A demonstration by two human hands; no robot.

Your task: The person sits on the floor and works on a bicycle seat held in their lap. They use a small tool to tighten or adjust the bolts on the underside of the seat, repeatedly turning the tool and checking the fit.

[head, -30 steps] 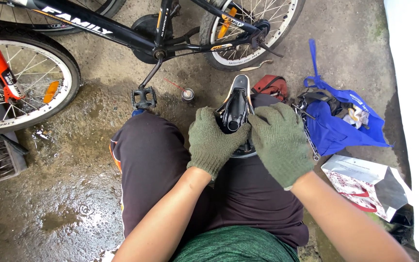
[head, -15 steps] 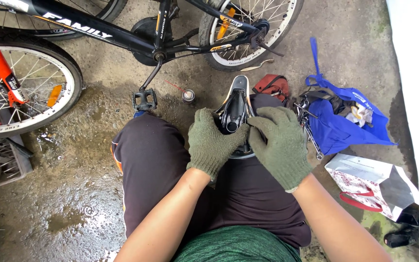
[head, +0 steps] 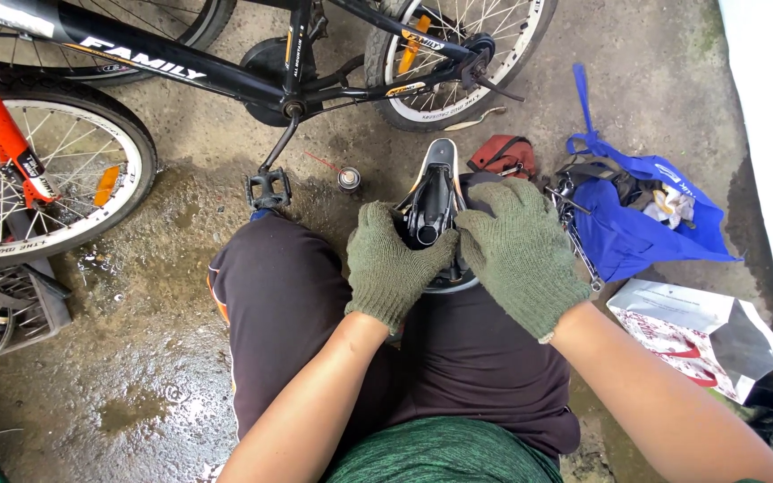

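Gripping upturned bike saddle point(head: 431, 201) on lap, centre frame: left hand point(head: 393, 266) in green knit glove clasping its 7 o'clock side, right hand point(head: 521, 255), gloved too, wrapping the 4 o'clock side. Lying at 12 o'clock, black bicycle point(head: 279, 63), its pedal point(head: 267, 189) hanging just beside small can point(head: 348, 179). Sitting at 3 o'clock, blue bag point(head: 637, 224); showing at 9 o'clock, red-forked wheel point(head: 38, 179).

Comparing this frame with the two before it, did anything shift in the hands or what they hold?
Barely anything. Both gloved hands, left hand and right hand, stay clasped on the upturned bicycle saddle on the lap. The black bicycle, spray can and blue bag lie as before.
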